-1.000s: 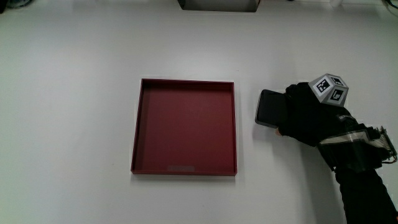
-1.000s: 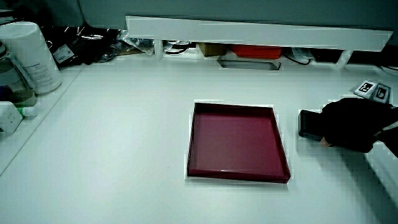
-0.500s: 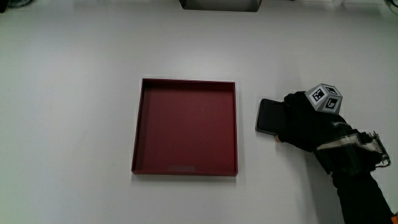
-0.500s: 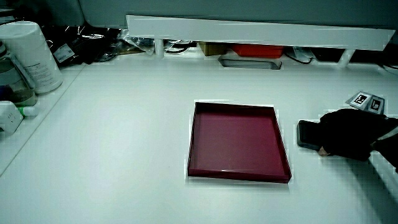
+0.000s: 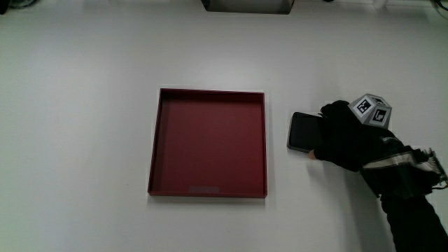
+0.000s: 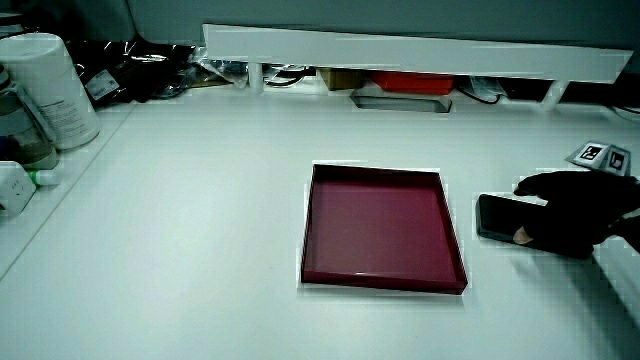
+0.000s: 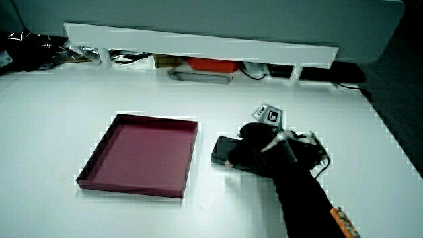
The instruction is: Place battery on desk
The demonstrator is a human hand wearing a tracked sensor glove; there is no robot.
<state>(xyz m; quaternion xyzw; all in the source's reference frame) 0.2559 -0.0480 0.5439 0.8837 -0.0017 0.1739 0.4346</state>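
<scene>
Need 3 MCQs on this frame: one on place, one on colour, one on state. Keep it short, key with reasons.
1. Where does the battery lie?
A. in the tray
B. on the table beside the tray
C. on the partition

2. What colour is the tray?
A. dark red
B. blue
C. yellow

3. What is in the tray?
A. the battery
B. the hand
C. nothing

Key:
1 B: in the main view the dark flat battery lies on the white table, apart from the tray's wall.
2 A: its floor and walls show dark red in the main view and both side views.
3 C: its floor is bare; the hand rests at the battery's end, outside the tray.
</scene>
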